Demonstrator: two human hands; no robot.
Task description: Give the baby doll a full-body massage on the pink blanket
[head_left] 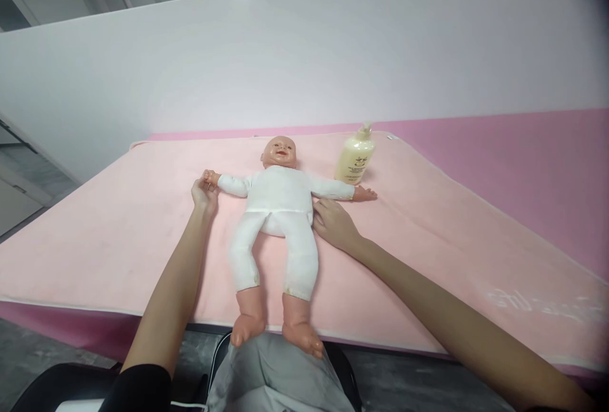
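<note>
A baby doll (280, 193) with a white cloth body lies on its back, arms spread and feet towards me. At its arm on the left side of the picture, my left hand (204, 195) is closed around the doll's small hand. My right hand (334, 221) rests on the towel against the doll's hip, below its other arm. Its fingers are curled, and their tips are hidden, so I cannot see what they hold, if anything. Beyond that arm stands a pale yellow pump bottle (354, 157), close to the sleeve.
A pink towel (133, 228) covers most of the pink table (514, 164). Behind it rises a white partition (304, 63). The doll's feet reach over the table's front edge, above grey-clothed legs (280, 377).
</note>
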